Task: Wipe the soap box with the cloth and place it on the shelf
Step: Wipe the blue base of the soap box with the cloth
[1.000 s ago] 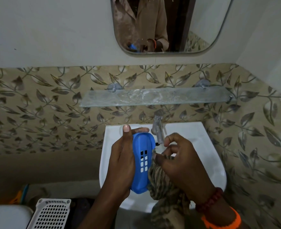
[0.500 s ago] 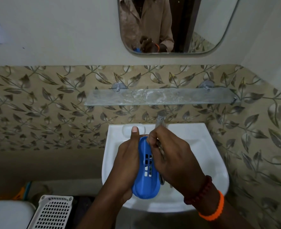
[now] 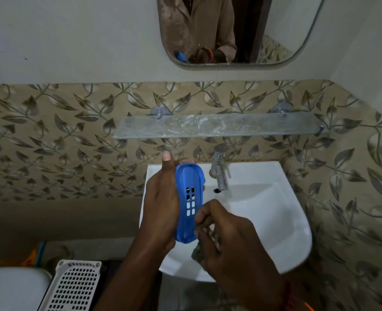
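Soap box [image 3: 189, 203] is what we're dealing with, the blue slotted kind, and right now it's up over the white sink [image 3: 275, 221], nowhere near its final spot yet. We've got it stood on its long edge in our left hand [image 3: 161, 209], thumb pointing up along the far end and fingers wrapped round the back, so that hand has a proper grip on it. Our right hand [image 3: 228, 241] is curled up around a bunched bit of cloth [image 3: 198, 252], brownish and mostly hidden under the knuckles, and it sits down at the near end of the box, touching or just beside the rim, honestly hard to tell which. So we'd say we're mid-wipe: the cleaning part is underway, but we can't really judge how clean the plastic is from this angle, the light's pretty dim. What's clearly left is the second half of the job. The glass shelf [image 3: 219, 127] above the tap [image 3: 219, 171] has nothing of ours on it, so we've yet to finish rubbing the box down, lift it up past the tap and set it flat on the glass
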